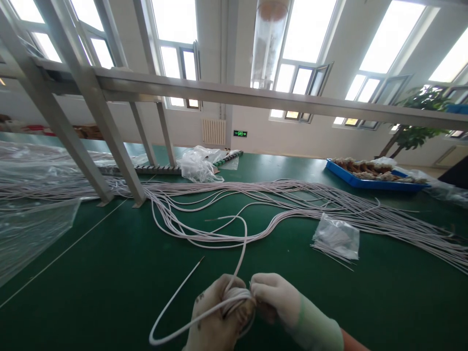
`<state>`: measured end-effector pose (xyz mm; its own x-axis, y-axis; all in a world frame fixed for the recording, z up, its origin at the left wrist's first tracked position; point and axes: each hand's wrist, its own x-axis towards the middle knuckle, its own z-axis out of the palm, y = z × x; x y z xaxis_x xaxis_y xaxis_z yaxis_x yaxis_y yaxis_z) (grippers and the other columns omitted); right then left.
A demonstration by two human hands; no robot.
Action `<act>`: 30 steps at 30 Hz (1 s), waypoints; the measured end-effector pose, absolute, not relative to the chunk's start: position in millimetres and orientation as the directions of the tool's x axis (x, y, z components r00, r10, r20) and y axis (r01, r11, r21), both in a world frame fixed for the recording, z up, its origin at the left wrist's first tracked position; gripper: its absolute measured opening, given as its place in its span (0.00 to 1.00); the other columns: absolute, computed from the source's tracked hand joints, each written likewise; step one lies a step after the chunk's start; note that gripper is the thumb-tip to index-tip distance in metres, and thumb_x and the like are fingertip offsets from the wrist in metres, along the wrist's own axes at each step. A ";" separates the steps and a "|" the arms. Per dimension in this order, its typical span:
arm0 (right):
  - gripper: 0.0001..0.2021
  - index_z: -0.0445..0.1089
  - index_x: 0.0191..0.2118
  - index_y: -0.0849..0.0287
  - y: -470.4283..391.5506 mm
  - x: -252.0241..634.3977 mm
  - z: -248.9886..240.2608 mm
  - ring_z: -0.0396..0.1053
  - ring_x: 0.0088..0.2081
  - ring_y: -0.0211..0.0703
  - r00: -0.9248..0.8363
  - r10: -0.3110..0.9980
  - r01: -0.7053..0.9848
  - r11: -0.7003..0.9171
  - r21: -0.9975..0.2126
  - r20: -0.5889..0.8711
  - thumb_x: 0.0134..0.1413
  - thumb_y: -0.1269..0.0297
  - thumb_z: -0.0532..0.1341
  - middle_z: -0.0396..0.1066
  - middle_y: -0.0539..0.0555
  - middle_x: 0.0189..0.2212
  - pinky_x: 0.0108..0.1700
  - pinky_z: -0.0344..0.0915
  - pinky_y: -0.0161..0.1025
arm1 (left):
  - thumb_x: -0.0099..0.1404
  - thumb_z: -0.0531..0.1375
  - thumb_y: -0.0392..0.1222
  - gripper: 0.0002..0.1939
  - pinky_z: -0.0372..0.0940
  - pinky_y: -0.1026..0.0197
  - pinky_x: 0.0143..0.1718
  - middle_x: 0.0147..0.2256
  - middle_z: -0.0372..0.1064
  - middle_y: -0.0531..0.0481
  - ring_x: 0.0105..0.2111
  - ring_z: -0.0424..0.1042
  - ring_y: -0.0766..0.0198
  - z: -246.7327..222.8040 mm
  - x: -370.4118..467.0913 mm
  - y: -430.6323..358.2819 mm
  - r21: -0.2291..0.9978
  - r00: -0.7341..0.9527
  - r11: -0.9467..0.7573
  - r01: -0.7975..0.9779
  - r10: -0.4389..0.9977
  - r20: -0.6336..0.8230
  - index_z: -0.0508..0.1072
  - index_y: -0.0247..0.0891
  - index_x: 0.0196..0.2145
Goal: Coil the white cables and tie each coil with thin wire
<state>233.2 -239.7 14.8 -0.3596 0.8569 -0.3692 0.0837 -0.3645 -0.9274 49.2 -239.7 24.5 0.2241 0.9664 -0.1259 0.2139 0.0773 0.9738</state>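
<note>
The left hand [214, 317], in a pale glove, is gripping a coil [236, 298] of white cable at the near edge of the view. The right hand [276, 297], gloved too, is curling its fingers at the coil's right side; whether it is pinching anything is hard to tell. One cable end [201, 261] is looping out to the left of the hands, and another [219, 219] is rising from the coil and bending left above the bench [120, 282]. Farther right, a clear bag [338, 236] is lying beside some thin strips [334, 257]. Beyond, a long bundle [292, 187] of cables is running across the green bench, passing the feet of a metal frame [113, 146] on the left. Farther still, crumpled plastic [199, 163] is sitting near the middle, and a blue tray [369, 183] is holding brownish things at the right.
</note>
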 end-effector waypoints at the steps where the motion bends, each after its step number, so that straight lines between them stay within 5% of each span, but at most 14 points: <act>1: 0.12 0.62 0.28 0.56 -239.5 234.2 11.1 0.50 0.17 0.34 -0.338 0.873 0.062 -0.353 -0.934 -0.352 0.58 0.55 0.58 0.54 0.42 0.17 0.19 0.47 0.33 | 0.57 0.69 0.60 0.19 0.60 0.60 0.28 0.26 0.70 0.51 0.27 0.67 0.58 23.1 48.7 -238.9 0.982 0.222 0.117 0.147 0.964 -0.147 0.75 0.43 0.31; 5: 0.13 0.71 0.40 0.59 -243.5 237.5 10.4 0.64 0.26 0.40 -0.152 0.984 0.172 -0.069 -0.983 -0.096 0.65 0.54 0.59 0.66 0.49 0.27 0.29 0.63 0.37 | 0.55 0.71 0.60 0.23 0.63 0.61 0.30 0.26 0.70 0.53 0.27 0.68 0.60 18.4 46.7 -233.0 0.897 0.269 0.405 -0.176 0.897 -0.352 0.74 0.39 0.36; 10: 0.14 0.77 0.41 0.58 -249.9 231.3 23.1 0.71 0.40 0.51 -0.079 0.990 0.312 0.139 -0.940 0.120 0.64 0.54 0.60 0.69 0.57 0.39 0.41 0.70 0.45 | 0.52 0.74 0.58 0.25 0.62 0.63 0.29 0.26 0.70 0.53 0.26 0.67 0.63 19.3 48.6 -232.9 0.840 0.280 0.460 -0.288 0.879 -0.386 0.74 0.37 0.36; 23: 0.19 0.73 0.50 0.54 -262.6 212.0 2.4 0.73 0.42 0.52 -0.151 0.984 0.542 0.162 -0.824 0.094 0.73 0.50 0.50 0.73 0.58 0.42 0.43 0.70 0.45 | 0.49 0.75 0.58 0.25 0.63 0.61 0.30 0.27 0.67 0.54 0.27 0.66 0.63 9.5 52.0 -234.9 0.814 0.300 0.474 -0.337 0.873 -0.384 0.73 0.38 0.34; 30: 0.21 0.65 0.40 0.53 -273.7 181.6 -17.2 0.69 0.32 0.49 0.103 0.981 0.715 0.044 -0.698 0.167 0.76 0.50 0.41 0.66 0.56 0.33 0.31 0.65 0.42 | 0.50 0.75 0.57 0.27 0.65 0.59 0.29 0.29 0.72 0.52 0.30 0.70 0.57 16.9 57.0 -238.0 0.791 0.240 0.530 -0.304 0.847 -0.475 0.73 0.40 0.40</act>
